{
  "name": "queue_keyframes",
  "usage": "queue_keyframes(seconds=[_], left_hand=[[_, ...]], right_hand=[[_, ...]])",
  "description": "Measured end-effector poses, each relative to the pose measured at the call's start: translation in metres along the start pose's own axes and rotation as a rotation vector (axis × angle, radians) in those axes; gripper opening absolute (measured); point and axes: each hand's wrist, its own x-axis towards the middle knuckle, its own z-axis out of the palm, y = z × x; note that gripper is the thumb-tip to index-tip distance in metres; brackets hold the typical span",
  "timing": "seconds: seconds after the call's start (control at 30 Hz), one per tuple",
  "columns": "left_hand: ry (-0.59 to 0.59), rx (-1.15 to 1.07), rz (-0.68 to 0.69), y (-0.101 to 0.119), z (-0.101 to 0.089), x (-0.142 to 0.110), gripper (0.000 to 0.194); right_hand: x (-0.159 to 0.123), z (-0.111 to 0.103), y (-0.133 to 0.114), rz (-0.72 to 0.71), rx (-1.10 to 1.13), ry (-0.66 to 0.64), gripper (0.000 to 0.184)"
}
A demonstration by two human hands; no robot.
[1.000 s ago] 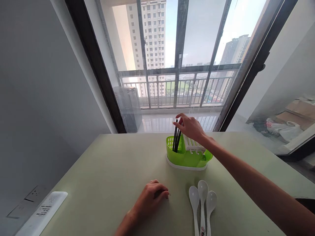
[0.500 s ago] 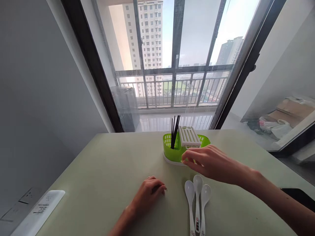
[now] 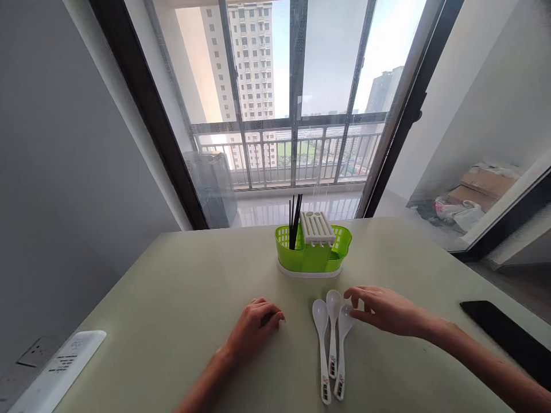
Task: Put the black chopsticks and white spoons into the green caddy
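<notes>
Three white spoons (image 3: pixel 330 344) lie side by side on the pale green table (image 3: pixel 181 298), bowls pointing away from me. My right hand (image 3: pixel 381 310) rests with its fingertips on the bowl of the rightmost spoon, fingers loosely spread. My left hand (image 3: pixel 253 327) lies on the table left of the spoons, fingers curled under, holding nothing that I can see. Behind them stands a green cutlery holder (image 3: pixel 313 255) with black chopsticks (image 3: pixel 295 228) upright in its left part and a white slotted insert (image 3: pixel 317 227) in the middle.
A black phone (image 3: pixel 505 338) lies at the table's right edge. A white power strip (image 3: pixel 55 370) sits at the left edge by a wall socket. Beyond the table is a large window with a balcony railing.
My right hand left the chopsticks in the holder, drew back toward me and came down onto the rightmost spoon's bowl. The left hand stayed in place.
</notes>
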Motion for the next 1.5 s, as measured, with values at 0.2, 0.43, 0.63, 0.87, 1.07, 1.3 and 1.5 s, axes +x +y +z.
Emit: queue_keyframes(seconds=[0.2,0.43,0.63,0.87,1.07,1.3,1.5], left_hand=[[-0.004,0.021,-0.005,0.001,0.000,0.002,0.028],[-0.012,0.042,0.010,0.002,0.001,0.003,0.027],[-0.010,0.049,0.011,-0.001,0.003,0.002,0.025],[-0.003,0.053,0.017,0.001,0.003,0.001,0.026],[-0.003,0.040,0.006,-0.001,0.003,0.000,0.024],[-0.005,0.042,0.009,-0.003,0.005,0.000,0.024],[-0.007,0.042,0.032,-0.005,0.005,-0.001,0.028]], right_hand=[[0.006,0.022,0.011,0.089,0.404,-0.095,0.041],[0.002,0.007,0.018,0.136,0.721,-0.176,0.058],[-0.014,-0.075,-0.026,0.110,0.502,0.228,0.049],[0.014,-0.121,-0.086,-0.042,-0.079,1.015,0.036],[0.065,-0.108,-0.102,-0.169,-0.443,0.964,0.028],[0.101,-0.082,-0.101,-0.301,-0.567,0.770,0.023],[0.107,-0.066,-0.096,-0.392,-0.586,0.747,0.020]])
